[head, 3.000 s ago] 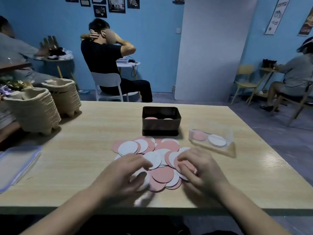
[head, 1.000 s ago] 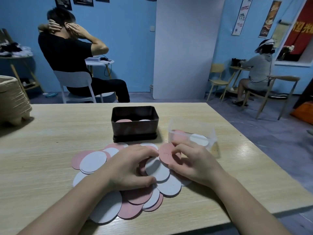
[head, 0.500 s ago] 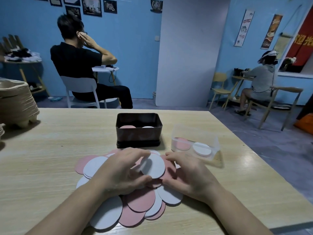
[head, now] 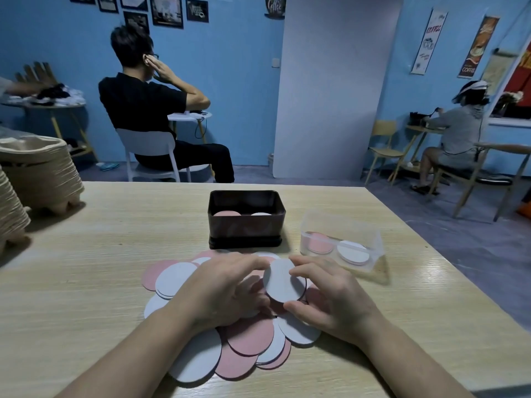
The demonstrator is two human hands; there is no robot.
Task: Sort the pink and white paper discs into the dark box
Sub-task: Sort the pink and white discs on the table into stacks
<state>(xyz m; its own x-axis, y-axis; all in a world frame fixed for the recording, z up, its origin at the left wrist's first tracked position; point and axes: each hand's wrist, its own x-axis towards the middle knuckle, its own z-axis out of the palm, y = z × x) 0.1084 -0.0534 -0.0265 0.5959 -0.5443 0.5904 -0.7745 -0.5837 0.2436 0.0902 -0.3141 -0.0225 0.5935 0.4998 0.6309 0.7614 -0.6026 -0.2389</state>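
Since half a second ago the white disc (head: 283,281) has passed across from the left fingers into the gap between the two hands, and it is now raised off the pile (head: 250,334), tipped up on edge. The right hand (head: 330,300) pinches it, forefinger curled over the far rim and thumb under the near rim. The left hand (head: 227,291) arches over the pile with its fingers bent, the forefinger tip at the disc's upper left edge; whether it grips the disc or only touches it I cannot tell. The dark box (head: 245,229) stands on the desk (head: 115,239) straight ahead of the hands, just beyond the pile's far edge, with its long side across the view. Inside it a pink stack (head: 227,213) lies to the left and a white stack (head: 261,214) to the right. The white side is therefore ahead and slightly left of the held disc. The right hand is the nearer one and looks best placed for a short forward reach over the front wall. A clear tub (head: 339,228) holding more discs sits close on the right, beside that path.
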